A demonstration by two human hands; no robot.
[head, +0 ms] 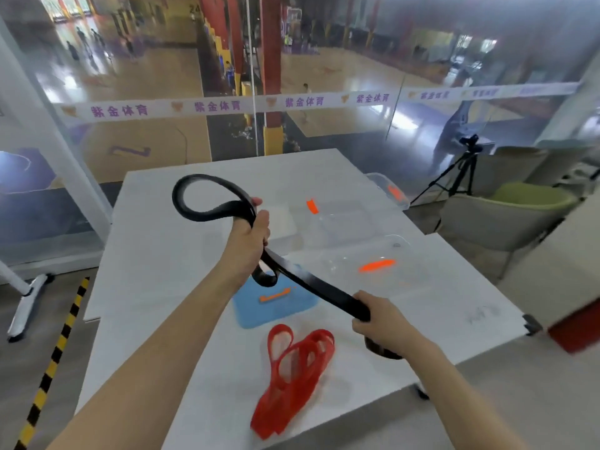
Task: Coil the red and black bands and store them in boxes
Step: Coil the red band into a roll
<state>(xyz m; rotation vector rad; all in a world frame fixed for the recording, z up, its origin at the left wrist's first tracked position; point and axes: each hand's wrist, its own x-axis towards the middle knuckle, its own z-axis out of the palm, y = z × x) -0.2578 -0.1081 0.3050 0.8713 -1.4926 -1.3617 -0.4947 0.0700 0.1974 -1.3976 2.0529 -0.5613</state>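
I lose the tail of the black band (311, 284) under my right hand (378, 321), which grips it like my left hand (251, 237), its length slanting far-left to near-right.

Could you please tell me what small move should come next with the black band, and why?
Probably the right hand should bring its end up toward the left hand to lay a second turn. The black band forms only one loop above the left hand, and a long stretch runs straight between the hands, so it is not yet coiled.
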